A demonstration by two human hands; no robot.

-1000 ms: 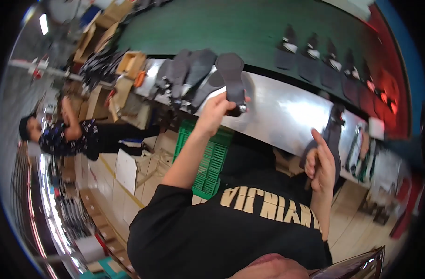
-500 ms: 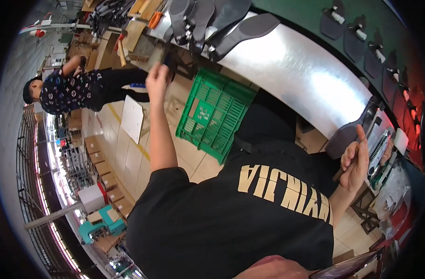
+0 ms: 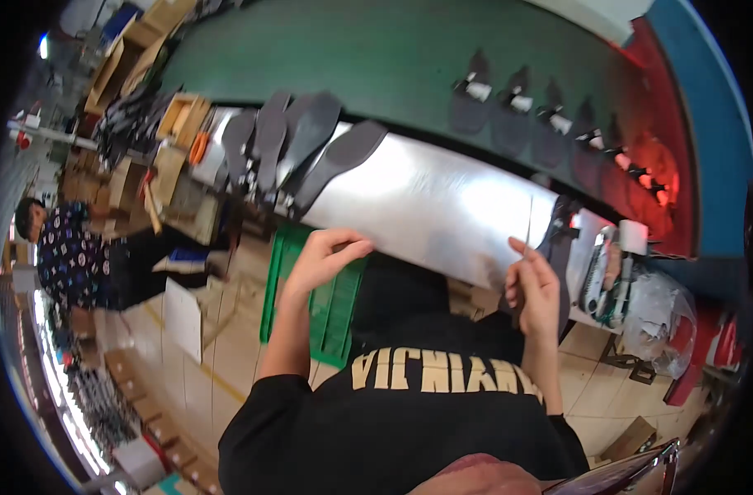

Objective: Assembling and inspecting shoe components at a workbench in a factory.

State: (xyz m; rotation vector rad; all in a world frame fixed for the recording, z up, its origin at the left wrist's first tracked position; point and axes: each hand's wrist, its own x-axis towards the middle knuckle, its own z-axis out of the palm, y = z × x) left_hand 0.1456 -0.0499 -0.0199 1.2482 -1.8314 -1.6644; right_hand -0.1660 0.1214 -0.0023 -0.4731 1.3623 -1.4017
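Observation:
My left hand is raised in front of the near edge of a shiny metal worktop. Its fingers are curled with the thumb against them, and nothing shows in the grip. My right hand is closed near the worktop's right end, around a thin, upright, stick-like tool; its exact kind is unclear. Beside that hand lies a dark shoe sole, partly hidden by it. One grey sole rests on the worktop's left part, next to several dark soles with straps bunched at their ends.
A green belt beyond carries several soles with white tags toward a red-lit opening. Hand tools and a plastic bag sit at right. A green crate stands below; another person is at far left.
The view has turned, bringing more of the green belt into sight. My left hand has come from beyond the crate to the worktop's edge. The right hand's raised index finger has bent inward.

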